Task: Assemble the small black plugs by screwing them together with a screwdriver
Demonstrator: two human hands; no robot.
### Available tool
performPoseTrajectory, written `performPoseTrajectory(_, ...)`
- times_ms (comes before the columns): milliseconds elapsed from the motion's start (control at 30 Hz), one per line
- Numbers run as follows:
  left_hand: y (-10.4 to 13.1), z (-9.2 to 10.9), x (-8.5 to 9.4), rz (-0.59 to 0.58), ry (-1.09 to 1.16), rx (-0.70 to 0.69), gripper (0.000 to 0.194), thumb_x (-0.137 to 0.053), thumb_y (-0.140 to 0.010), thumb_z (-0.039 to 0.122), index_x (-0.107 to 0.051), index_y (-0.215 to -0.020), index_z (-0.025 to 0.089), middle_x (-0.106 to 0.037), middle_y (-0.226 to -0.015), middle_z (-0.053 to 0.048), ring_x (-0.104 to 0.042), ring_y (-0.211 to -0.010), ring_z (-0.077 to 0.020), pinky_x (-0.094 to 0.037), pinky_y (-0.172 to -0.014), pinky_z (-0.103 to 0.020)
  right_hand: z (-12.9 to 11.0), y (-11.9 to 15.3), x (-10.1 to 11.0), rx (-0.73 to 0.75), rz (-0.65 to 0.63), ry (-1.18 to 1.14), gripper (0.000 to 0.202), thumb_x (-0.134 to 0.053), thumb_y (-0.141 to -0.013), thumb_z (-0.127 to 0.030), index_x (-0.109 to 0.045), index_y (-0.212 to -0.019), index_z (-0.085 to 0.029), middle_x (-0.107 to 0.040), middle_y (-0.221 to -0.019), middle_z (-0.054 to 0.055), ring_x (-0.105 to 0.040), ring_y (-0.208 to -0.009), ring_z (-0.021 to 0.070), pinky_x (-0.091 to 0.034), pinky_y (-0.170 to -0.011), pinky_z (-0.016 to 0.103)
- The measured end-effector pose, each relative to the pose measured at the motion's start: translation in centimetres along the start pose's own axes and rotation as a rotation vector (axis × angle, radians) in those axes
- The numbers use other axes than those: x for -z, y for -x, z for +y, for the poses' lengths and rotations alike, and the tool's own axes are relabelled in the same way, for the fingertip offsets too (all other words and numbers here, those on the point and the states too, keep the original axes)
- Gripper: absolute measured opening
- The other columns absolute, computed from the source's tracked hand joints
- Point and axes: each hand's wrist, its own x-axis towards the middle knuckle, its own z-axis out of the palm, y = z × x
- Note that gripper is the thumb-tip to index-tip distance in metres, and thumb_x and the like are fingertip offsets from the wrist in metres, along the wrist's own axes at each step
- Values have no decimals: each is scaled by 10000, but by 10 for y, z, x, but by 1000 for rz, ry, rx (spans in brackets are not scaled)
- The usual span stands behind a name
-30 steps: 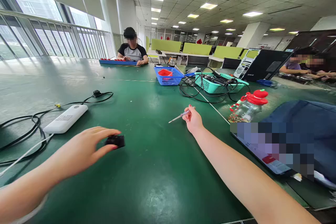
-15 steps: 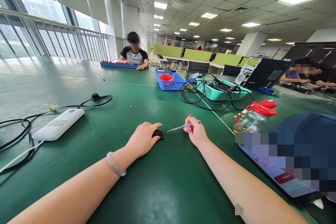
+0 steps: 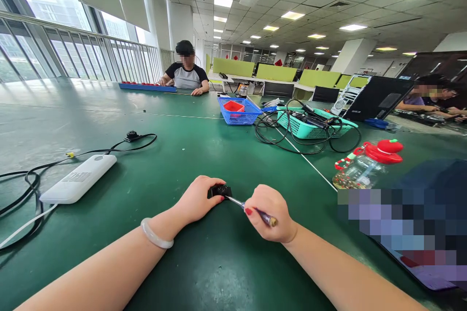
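My left hand (image 3: 199, 199) is closed on a small black block-like part (image 3: 223, 190), thumb on the near side and fingers on the far side. The part rests on the green table; its exact kind is too small to tell. In my right hand (image 3: 270, 214) is a thin screwdriver (image 3: 268, 217) with a see-through purplish handle, its butt pointing toward me. The metal shaft slants left, and the tip meets or nearly meets the right end of the black part. My right fingers wrap round the handle and partly hide it.
On the left lie a white power bank (image 3: 78, 178) and black cables. Farther off stand a blue basket (image 3: 241, 116) with a red tray and a teal basket (image 3: 310, 129) of cables. A red-lidded jar (image 3: 368, 167) and a tablet are right. A person (image 3: 188, 75) sits opposite.
My right hand has come nearer and turned over, bringing the screwdriver tip to the black part. My left hand has closed more on the part. The person opposite has shifted the blue strip leftward.
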Motion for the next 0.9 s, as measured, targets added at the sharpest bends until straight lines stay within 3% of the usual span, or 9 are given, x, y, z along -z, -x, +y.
performPoseTrajectory(100, 1, -1, 1, -2, 15, 13, 351, -638, -788, 309, -652, -1138, 285, -670, -1133, -27, -538, -1135, -248, -426, -1026, -411, -1, -1, -3, 130, -80, 93, 184, -488, -856, -183, -567, -690, -199, -503, -547, -12, -381, -516, 127, -308, -536, 290)
performPoseTrajectory(467, 2, -1, 2, -8, 14, 0, 341, -625, -794, 301, -648, -1134, 292, -671, -1146, -20, -544, -1129, -247, -427, -1022, -416, -3, -3, -2, 232, -127, 194, 214, -464, -890, -206, -564, -702, -192, -499, -557, -11, -367, -535, 132, -292, -548, 288)
performPoseTrajectory(900, 4, 2, 3, 1, -9, -14, 345, -610, -792, 266, -649, -1134, 279, -679, -1138, -29, -558, -1127, -254, -440, -1019, -420, -9, -5, -7, 388, -324, 400, 252, -527, -851, -215, -501, -601, -195, -418, -529, -29, -317, -525, 125, -232, -544, 289)
